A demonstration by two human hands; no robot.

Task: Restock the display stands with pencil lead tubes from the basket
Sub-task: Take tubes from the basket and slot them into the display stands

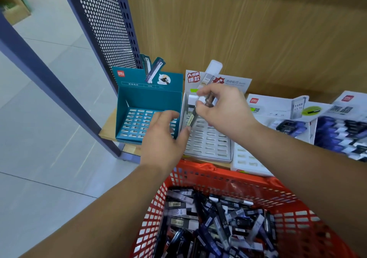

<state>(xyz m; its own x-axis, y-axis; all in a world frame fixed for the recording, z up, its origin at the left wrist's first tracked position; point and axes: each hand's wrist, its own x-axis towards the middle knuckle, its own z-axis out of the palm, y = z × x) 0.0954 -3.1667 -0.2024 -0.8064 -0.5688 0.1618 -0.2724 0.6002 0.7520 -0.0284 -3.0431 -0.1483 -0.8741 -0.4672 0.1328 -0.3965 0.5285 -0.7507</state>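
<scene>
We read a red "deli" logo on the header of the teal display stand (135,77). Beside it, the white display stand (234,82) carries "热销爆款" in red and "活动铅芯" on its header card. The third stand (278,107) shows a red "deli" logo and a pictured tube marked "HB 0.5". The far-right stand (349,107) reads "黑晶". Several tubes (179,211) in the basket (218,178) bear "HB 0.5".

Stationery shop: branded display stands (148,107)
</scene>
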